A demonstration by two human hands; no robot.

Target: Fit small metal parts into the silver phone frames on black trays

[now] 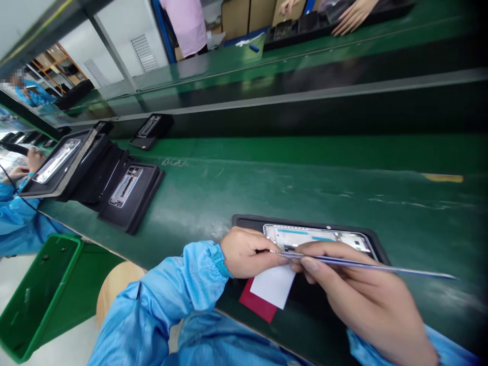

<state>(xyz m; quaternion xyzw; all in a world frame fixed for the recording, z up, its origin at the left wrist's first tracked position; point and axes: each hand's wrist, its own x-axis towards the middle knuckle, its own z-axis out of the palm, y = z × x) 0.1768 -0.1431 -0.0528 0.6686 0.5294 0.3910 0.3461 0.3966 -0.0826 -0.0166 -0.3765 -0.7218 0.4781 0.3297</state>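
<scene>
My left hand (pixel 249 252) is closed, pinching the near end of a thin flat sheet (pixel 381 268) seen almost edge-on. The fingers of my right hand (pixel 354 284) are closed on the same sheet, which reaches out to the right past them. Behind both hands a phone frame (pixel 320 235) with blue strips lies in a black tray (pixel 249 220) on the green bench. Under my hands, a white card (pixel 275 285) overlaps a red card (pixel 256 304) at the bench's near edge. My hands hide part of the tray.
Black trays with phone frames (pixel 125 187) are stacked at the left, beside a co-worker's hands (pixel 35 159). Another tray (pixel 152 131) sits behind. A green bin (pixel 38 295) and round stool (pixel 118 287) stand below. Another person's hand (pixel 354 18) is across the line.
</scene>
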